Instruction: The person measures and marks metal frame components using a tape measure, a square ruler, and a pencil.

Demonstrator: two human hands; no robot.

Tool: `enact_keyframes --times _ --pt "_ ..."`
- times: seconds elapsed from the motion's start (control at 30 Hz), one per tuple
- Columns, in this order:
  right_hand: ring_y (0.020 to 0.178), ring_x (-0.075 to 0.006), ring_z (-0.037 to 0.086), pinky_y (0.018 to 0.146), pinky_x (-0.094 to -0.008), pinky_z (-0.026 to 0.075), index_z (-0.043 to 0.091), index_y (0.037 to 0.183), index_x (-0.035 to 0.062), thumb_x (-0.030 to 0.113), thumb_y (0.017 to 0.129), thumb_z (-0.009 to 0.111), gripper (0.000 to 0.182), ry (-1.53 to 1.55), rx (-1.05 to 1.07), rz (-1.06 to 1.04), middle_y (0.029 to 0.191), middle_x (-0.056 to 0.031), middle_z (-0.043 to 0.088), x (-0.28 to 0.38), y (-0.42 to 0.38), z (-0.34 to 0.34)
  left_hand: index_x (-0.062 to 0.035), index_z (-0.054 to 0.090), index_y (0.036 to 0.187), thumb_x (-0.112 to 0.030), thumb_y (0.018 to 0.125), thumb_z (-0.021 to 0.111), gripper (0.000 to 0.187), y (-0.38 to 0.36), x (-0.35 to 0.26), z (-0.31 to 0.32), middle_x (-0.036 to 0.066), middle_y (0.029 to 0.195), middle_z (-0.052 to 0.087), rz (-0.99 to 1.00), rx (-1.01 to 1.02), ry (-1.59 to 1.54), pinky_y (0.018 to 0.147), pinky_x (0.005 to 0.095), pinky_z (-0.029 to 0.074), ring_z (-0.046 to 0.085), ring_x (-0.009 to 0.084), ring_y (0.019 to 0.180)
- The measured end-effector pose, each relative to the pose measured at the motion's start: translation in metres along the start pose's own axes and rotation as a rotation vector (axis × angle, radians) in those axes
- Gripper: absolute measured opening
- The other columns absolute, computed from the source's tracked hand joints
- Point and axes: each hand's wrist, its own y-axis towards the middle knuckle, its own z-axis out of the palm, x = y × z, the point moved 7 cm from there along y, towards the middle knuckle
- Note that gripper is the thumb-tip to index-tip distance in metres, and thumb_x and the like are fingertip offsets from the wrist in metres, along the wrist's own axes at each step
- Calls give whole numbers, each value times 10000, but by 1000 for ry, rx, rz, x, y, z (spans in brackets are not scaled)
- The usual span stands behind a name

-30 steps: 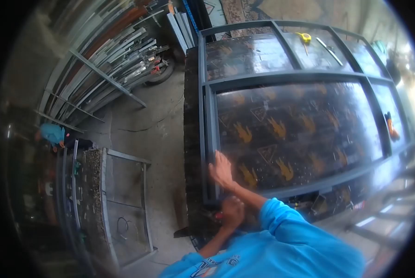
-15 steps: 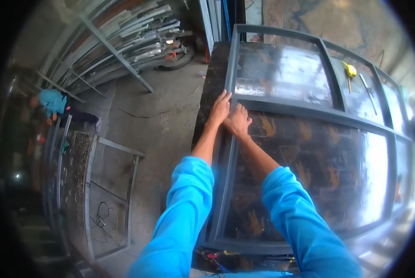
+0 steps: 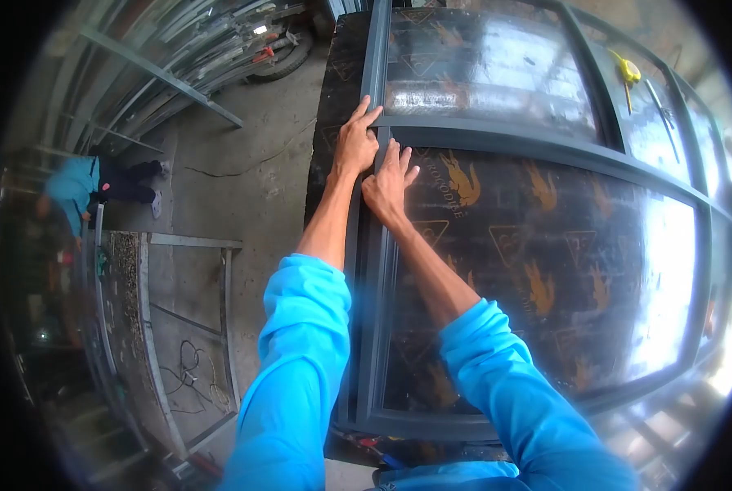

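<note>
A dark grey metal frame [image 3: 497, 141] with crossbars lies over a glossy black board [image 3: 505, 245] printed with gold crocodiles. Near the joint of the left rail and a crossbar, my left hand [image 3: 356, 146] rests on the rail's outer side, its fingers stretched out and partly apart. Just below and to its right, my right hand [image 3: 389, 182] touches the inner side of the same rail, with fingers extended and spread. The undersides of both hands are hidden.
A yellow tape measure [image 3: 628, 70] and a thin metal tool [image 3: 662, 119] lie at the upper right. At left are a metal stand [image 3: 147, 286], a cable [image 3: 188, 372] and a co-worker in blue [image 3: 76, 184]. Metal lengths [image 3: 186, 57] are stacked behind.
The whole view has shifted, so the frame and board appear farther left and higher. Both hands stay at the joint; the right hand's fingers now look straighter. The co-worker's posture has changed slightly.
</note>
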Motion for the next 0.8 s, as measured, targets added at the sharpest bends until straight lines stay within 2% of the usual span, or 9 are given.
enact_keyframes --times 0.17,0.33,0.43,0.5,0.57,0.8 --pt "1356 -490 50 1052 -637 -3 187 1360 -98 -13 629 495 798 -8 -1 16 1404 -313 230 4 2 -3 -36 585 1183 51 762 524 434 0 -1 -2 142 1389 404 -2 -6 42 1009 359 401 453 313 1223" --pt "1359 -482 55 1068 -611 -8 188 1368 -101 -15 644 485 787 9 1 24 1398 -320 242 1 -2 -2 -8 621 1085 23 763 533 336 0 0 -2 149 1355 443 5 -61 40 975 372 424 482 321 1187" --pt "1360 -479 58 1074 -598 -10 189 1368 -107 -14 640 484 792 21 14 22 1398 -326 244 1 -4 -4 -29 616 1116 24 780 553 346 -1 3 -1 125 1367 440 -40 -39 56 980 355 420 479 310 1200" --pt "1358 -481 69 1083 -582 1 192 1366 -111 -13 638 485 791 26 9 3 1392 -333 252 4 -5 -6 -31 622 1107 20 779 556 338 0 -1 -3 120 1366 443 -19 -61 63 975 358 424 486 312 1192" --pt "1331 -494 161 1085 -582 89 245 1354 -84 -20 626 478 768 -24 -58 1 1365 -290 328 -1 -5 -6 -37 623 1110 13 782 557 338 0 2 -1 114 1363 448 -38 -37 74 977 361 423 486 310 1192" --pt "1330 -494 166 1093 -559 111 256 1353 -82 -10 633 474 755 -24 -81 -18 1363 -295 335 -1 -6 -10 -42 619 1121 4 785 564 343 -2 -1 -3 115 1360 453 -36 -53 49 985 364 415 480 308 1199"
